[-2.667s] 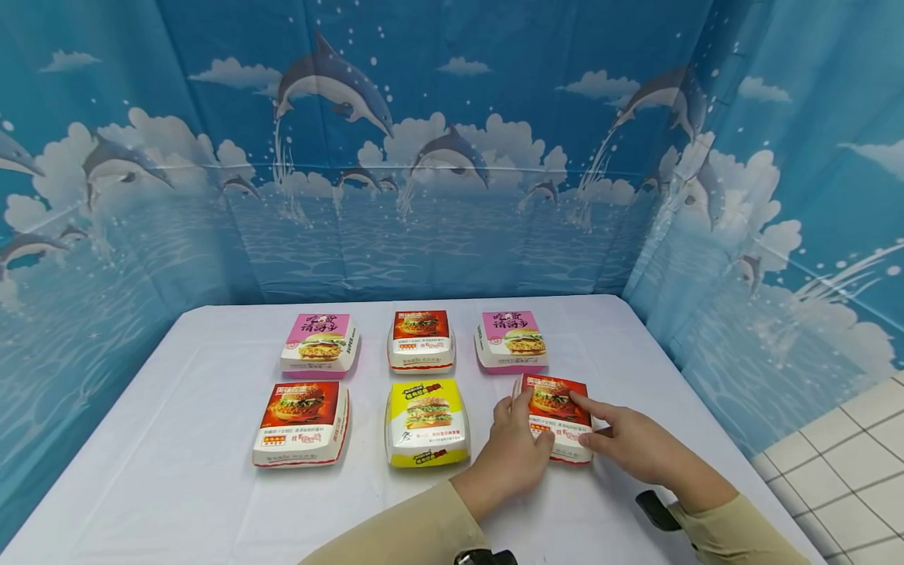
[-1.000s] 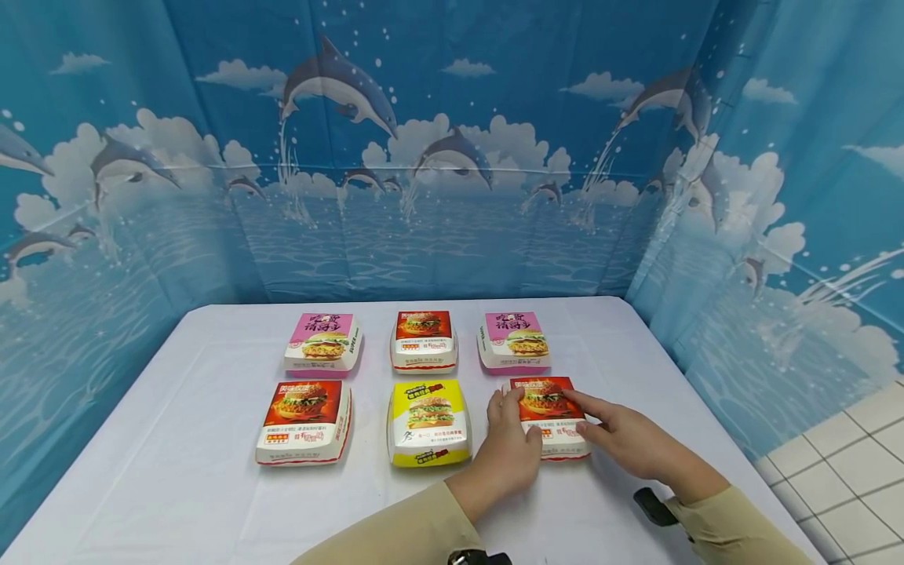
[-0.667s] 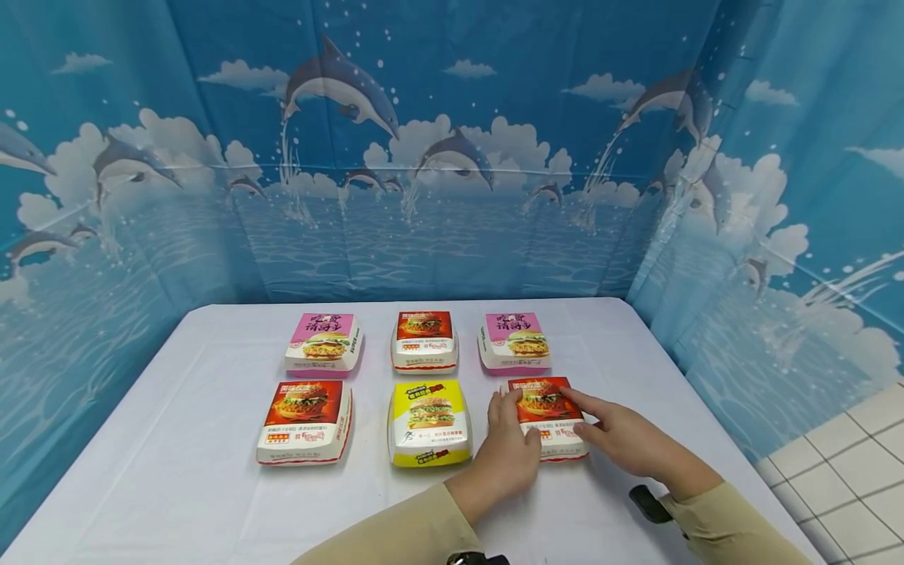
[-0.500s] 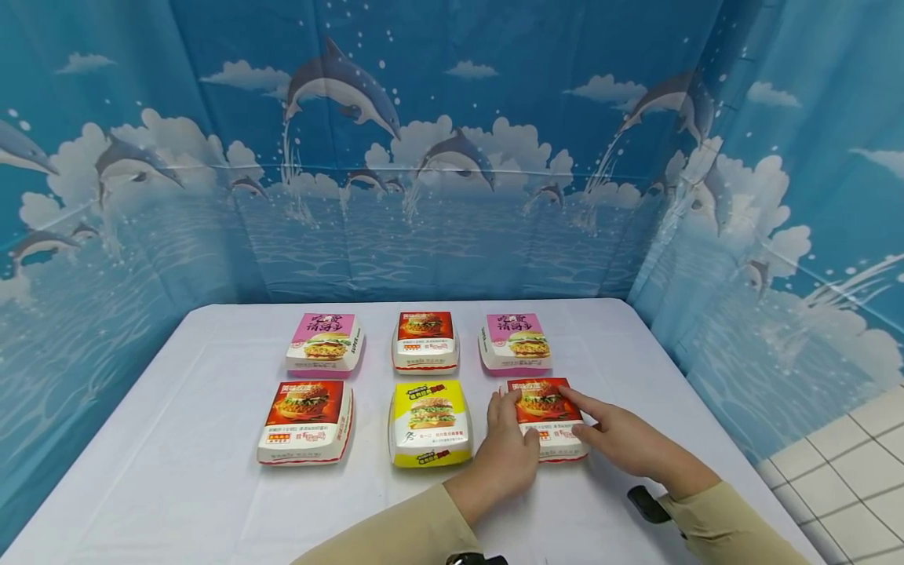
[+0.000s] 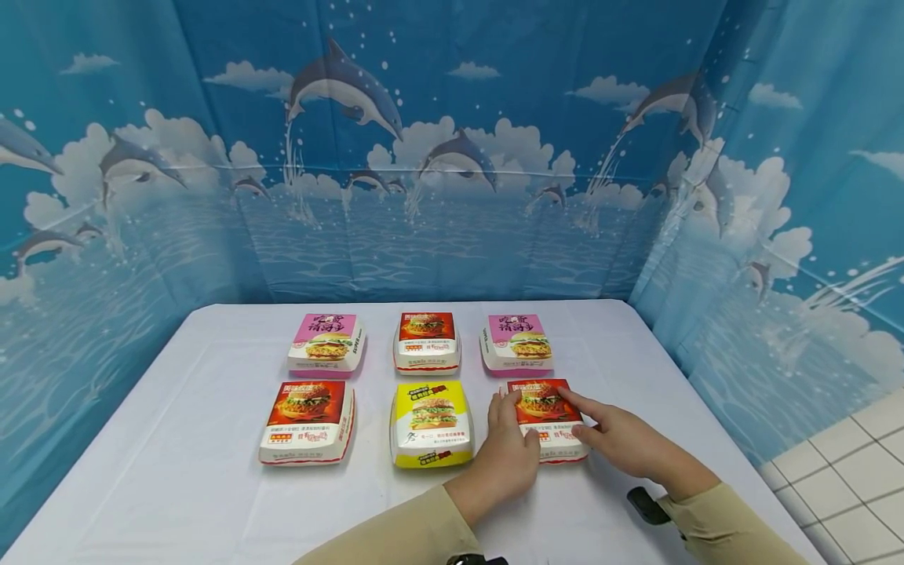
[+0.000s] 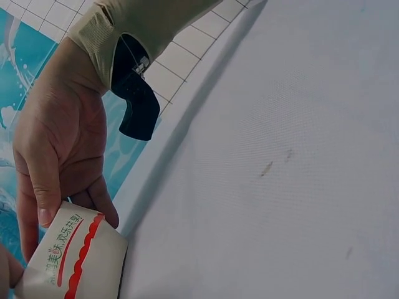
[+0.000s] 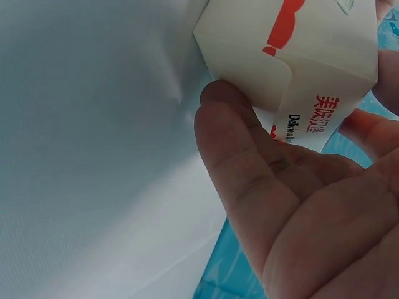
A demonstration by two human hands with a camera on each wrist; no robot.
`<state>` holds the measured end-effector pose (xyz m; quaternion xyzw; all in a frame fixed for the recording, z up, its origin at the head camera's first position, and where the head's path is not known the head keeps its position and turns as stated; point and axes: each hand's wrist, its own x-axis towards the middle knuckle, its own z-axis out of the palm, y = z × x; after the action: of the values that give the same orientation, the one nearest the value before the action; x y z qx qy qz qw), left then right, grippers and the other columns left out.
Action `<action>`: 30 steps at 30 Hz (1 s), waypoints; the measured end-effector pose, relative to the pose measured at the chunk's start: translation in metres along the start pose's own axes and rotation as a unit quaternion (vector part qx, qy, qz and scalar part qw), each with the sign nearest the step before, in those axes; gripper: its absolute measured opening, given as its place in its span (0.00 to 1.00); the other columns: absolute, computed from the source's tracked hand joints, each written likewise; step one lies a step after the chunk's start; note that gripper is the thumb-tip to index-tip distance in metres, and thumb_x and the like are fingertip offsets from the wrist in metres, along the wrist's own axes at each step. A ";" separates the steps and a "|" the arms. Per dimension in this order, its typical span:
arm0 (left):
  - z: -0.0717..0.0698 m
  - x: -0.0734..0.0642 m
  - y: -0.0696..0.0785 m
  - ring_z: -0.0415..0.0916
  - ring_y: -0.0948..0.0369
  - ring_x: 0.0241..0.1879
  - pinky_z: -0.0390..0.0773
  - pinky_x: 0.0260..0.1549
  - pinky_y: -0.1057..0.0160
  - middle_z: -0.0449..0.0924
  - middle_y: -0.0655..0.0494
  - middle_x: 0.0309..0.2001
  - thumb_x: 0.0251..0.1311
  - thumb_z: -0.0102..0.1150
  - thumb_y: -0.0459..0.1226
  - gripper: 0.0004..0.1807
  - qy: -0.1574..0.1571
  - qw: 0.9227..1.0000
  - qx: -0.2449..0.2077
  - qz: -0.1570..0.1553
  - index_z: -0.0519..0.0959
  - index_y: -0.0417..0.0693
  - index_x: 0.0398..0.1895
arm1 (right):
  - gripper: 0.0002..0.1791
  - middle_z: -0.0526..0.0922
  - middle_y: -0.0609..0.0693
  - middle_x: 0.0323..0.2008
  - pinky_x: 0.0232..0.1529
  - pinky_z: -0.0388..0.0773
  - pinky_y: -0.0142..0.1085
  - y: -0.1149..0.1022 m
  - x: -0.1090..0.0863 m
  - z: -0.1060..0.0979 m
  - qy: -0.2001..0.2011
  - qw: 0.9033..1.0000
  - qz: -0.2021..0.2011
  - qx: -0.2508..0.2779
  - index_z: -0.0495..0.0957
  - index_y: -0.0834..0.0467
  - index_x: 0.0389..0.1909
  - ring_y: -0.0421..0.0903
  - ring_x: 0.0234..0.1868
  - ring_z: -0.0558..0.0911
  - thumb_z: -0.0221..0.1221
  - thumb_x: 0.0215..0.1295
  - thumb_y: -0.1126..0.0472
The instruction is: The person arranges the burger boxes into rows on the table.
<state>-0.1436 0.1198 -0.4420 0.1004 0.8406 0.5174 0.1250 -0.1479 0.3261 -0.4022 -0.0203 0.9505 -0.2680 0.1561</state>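
Observation:
A red and white burger box (image 5: 547, 408) sits at the right end of the near row, between both hands. My left hand (image 5: 504, 451) lies along its left side, fingers at the far left edge and thumb at the near left corner. From the right, my right hand (image 5: 628, 439) grips it, index finger at the top's right edge and thumb near the front. In the left wrist view the right hand (image 6: 65, 134) has its thumb on the box (image 6: 78, 249). The right wrist view shows the right fingers (image 7: 240, 162) against a side of the box (image 7: 312, 68).
Beside it are a yellow burger box (image 5: 431, 424) and a red one (image 5: 307, 424). Behind stand a pink box (image 5: 326, 345), a red box (image 5: 427, 343) and another pink box (image 5: 517, 344). All rest on a white-covered table (image 5: 176, 439), bordered by a dolphin-print curtain (image 5: 438, 243).
The near-right burger box has slid left and turned straighter, moving with both hands. In the last half second the hands and box have hardly moved.

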 end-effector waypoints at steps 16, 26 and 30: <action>-0.003 -0.002 0.001 0.57 0.41 0.80 0.64 0.76 0.38 0.37 0.41 0.86 0.77 0.54 0.44 0.35 0.004 1.000 -0.019 -0.008 0.54 0.54 0.82 | 0.38 0.64 0.69 0.78 0.70 0.68 0.70 -0.002 -0.004 0.001 -0.011 1.000 -0.007 0.007 0.54 0.43 0.85 0.73 0.76 0.66 0.56 0.79 0.50; -0.006 -0.003 0.003 0.51 0.42 0.83 0.62 0.77 0.38 0.34 0.41 0.86 0.77 0.54 0.44 0.36 0.000 1.000 -0.025 0.001 0.53 0.54 0.82 | 0.38 0.62 0.70 0.78 0.70 0.67 0.70 0.000 -0.005 0.001 -0.009 1.000 -0.009 0.023 0.52 0.41 0.85 0.73 0.77 0.64 0.56 0.79 0.49; -0.007 -0.005 0.006 0.50 0.42 0.83 0.61 0.78 0.38 0.34 0.41 0.86 0.76 0.54 0.44 0.36 -0.001 1.000 -0.025 0.004 0.54 0.52 0.82 | 0.38 0.63 0.70 0.78 0.70 0.67 0.70 0.001 -0.006 0.000 -0.006 1.000 -0.016 0.026 0.52 0.42 0.85 0.73 0.77 0.64 0.55 0.80 0.47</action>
<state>-0.1408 0.1145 -0.4334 0.1012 0.8268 0.5389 0.1256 -0.1422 0.3277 -0.4016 -0.0332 0.9417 -0.2954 0.1576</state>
